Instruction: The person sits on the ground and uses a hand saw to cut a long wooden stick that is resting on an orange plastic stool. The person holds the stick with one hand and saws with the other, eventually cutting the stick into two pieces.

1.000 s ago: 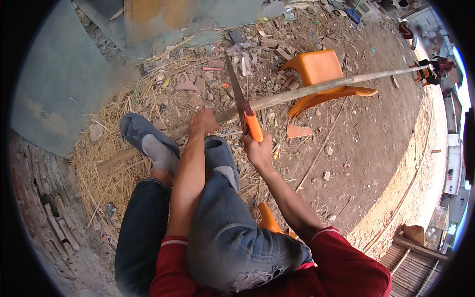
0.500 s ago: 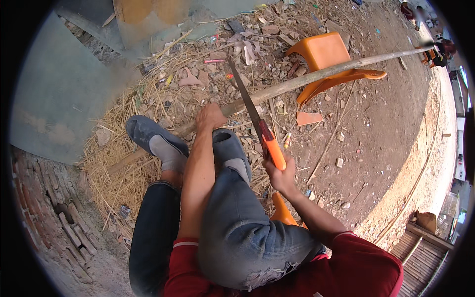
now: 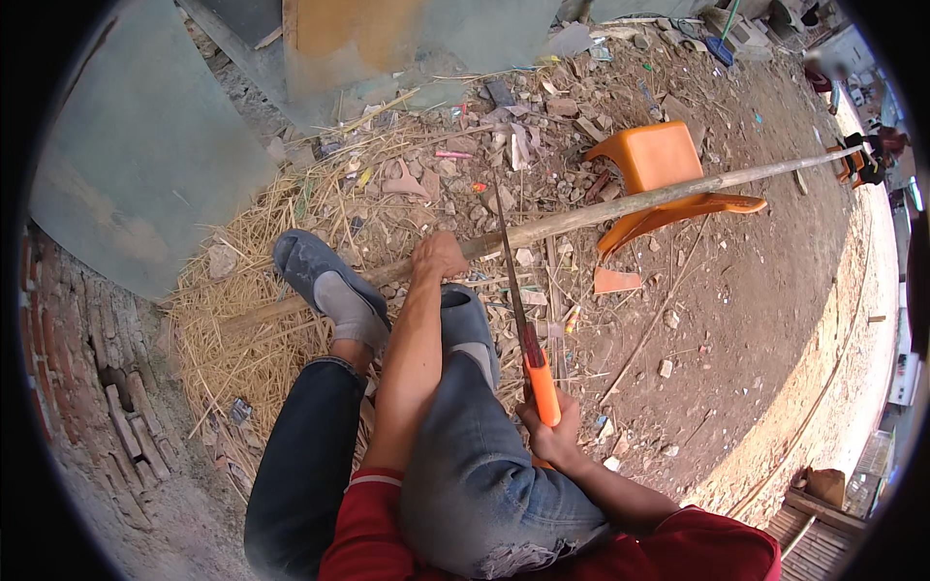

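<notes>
A long wooden pole [image 3: 620, 205] runs from the straw at lower left to the far right. My left hand [image 3: 439, 256] is closed round it, close to my shoes. In my right hand [image 3: 552, 429] is a hand saw [image 3: 513, 281] with an orange handle, my fingers wrapped round the grip. Its blade points away from me and crosses the pole just right of my left hand. Whether the teeth bite into the wood I cannot tell. One grey shoe [image 3: 325, 271] rests against the pole, and the other shoe [image 3: 465, 324] stands just on its near side.
An orange plastic chair [image 3: 659, 160] lies tipped over, with the pole across it. Broken bricks and rubbish litter the dirt behind. Straw [image 3: 223, 310] covers the ground at left, beside grey-green sheets [image 3: 145, 184] and a brick wall [image 3: 116, 407]. People stand at the far right.
The saw has been drawn back toward me, its handle now lower and its blade more upright in view. My left hand keeps its hold on the pole. The whole view has shifted slightly.
</notes>
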The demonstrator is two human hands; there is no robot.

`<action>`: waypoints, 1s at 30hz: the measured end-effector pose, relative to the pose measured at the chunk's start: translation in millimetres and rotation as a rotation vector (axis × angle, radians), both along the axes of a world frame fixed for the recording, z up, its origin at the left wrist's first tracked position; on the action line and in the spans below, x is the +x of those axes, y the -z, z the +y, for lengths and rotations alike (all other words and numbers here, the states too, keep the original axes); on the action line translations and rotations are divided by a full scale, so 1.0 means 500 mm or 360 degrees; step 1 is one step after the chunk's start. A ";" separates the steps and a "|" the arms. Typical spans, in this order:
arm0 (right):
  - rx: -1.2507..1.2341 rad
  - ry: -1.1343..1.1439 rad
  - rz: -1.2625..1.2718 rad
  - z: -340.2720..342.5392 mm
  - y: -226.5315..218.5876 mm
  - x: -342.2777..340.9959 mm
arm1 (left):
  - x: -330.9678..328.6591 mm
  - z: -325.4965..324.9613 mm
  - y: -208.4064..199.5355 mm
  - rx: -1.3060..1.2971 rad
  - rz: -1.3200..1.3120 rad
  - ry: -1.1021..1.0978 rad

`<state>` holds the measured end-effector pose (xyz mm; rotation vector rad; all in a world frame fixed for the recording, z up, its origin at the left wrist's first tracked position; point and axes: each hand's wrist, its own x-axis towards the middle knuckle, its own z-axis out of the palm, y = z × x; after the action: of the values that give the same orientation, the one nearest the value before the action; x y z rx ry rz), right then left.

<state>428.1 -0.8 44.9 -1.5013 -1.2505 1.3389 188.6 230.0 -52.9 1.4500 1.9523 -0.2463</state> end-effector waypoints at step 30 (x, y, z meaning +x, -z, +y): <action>-0.0028 -0.0138 -0.0375 0.271 0.008 -0.085 | 0.006 -0.033 0.031 0.0172 0.0062 -0.0012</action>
<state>385.6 134.5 40.7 -1.6715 -1.4690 1.2575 191.6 213.6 -68.6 1.5164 2.0292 -0.1690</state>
